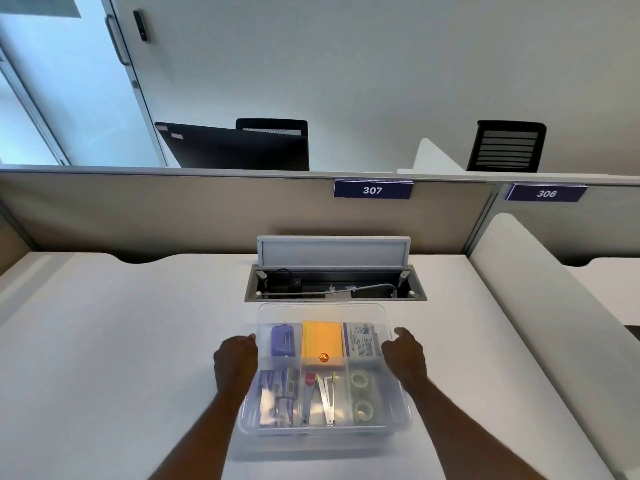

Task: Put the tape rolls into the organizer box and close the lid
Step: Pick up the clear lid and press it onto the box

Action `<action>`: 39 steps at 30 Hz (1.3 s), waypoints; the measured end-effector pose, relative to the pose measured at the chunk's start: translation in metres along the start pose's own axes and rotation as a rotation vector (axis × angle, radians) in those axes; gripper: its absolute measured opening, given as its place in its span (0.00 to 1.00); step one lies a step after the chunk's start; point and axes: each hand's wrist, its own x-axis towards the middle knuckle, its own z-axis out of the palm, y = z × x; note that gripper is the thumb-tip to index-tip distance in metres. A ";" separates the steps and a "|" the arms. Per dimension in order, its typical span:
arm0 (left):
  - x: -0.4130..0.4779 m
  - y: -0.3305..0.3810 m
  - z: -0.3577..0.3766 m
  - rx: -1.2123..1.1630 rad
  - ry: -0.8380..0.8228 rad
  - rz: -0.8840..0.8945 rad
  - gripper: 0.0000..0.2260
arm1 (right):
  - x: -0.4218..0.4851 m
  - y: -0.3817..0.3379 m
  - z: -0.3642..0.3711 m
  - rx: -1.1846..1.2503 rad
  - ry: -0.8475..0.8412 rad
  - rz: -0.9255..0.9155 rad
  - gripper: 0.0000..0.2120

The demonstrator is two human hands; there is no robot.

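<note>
A clear plastic organizer box (322, 432) stands on the white desk in front of me. Its translucent lid (322, 310) lies over the top and blurs the contents. Two clear tape rolls (361, 393) lie one behind the other in the front right compartment. My left hand (235, 362) is curled against the lid's left edge. My right hand (405, 358) holds the right edge, thumb pointing away from me. Both forearms reach in from the bottom of the view.
Other compartments hold a purple stapler (282, 340), an orange notepad (322, 339), a printed packet (360, 339), staples and metal clips. Just behind the box an open cable hatch (334, 284) is set in the desk, its flap raised. Partition panels stand behind and to the right.
</note>
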 end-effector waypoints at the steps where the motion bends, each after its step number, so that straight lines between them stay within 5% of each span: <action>1: 0.006 0.002 0.000 -0.037 -0.008 -0.017 0.14 | -0.001 -0.002 0.000 0.010 0.012 -0.031 0.26; 12: 0.018 0.011 0.022 -0.040 -0.080 0.139 0.19 | 0.020 0.000 0.001 -0.330 0.158 -0.301 0.17; 16: 0.023 0.007 0.026 0.081 -0.121 0.192 0.24 | 0.033 -0.007 0.001 -0.417 -0.015 -0.343 0.26; 19: 0.025 0.002 0.029 0.109 -0.115 0.192 0.24 | 0.038 -0.009 0.004 -0.406 -0.105 -0.342 0.29; 30: 0.023 -0.002 0.033 -0.008 -0.036 0.241 0.18 | 0.039 -0.001 0.019 -0.172 0.103 -0.340 0.20; 39: 0.022 -0.001 0.028 0.042 -0.072 0.217 0.16 | 0.035 0.001 0.016 -0.057 0.097 -0.352 0.19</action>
